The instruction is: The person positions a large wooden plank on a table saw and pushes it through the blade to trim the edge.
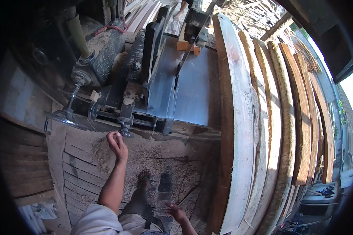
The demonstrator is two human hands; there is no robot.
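Observation:
My left hand (117, 144) is raised at the front of a bandsaw, its fingers curled closed against a small dark ridged handle (127, 134) below the machine's fence. How far the fingers wrap around it is partly hidden. Low in the view, my right hand (177, 214) hangs over the floor with fingers apart, holding nothing. Beyond the left hand lies the saw's smooth metal table (192, 94), with a narrow blade (180, 66) standing over it. A black fence (147, 58) rises on the table's left side.
A handwheel (66, 119) on a slanted shaft juts out at left. Long sawn planks (243, 117) and bark-edged boards (280, 117) line the right side. Sawdust (153, 152) covers the slatted floor around my bare foot (144, 176). Wood offcuts (251, 17) lie piled behind.

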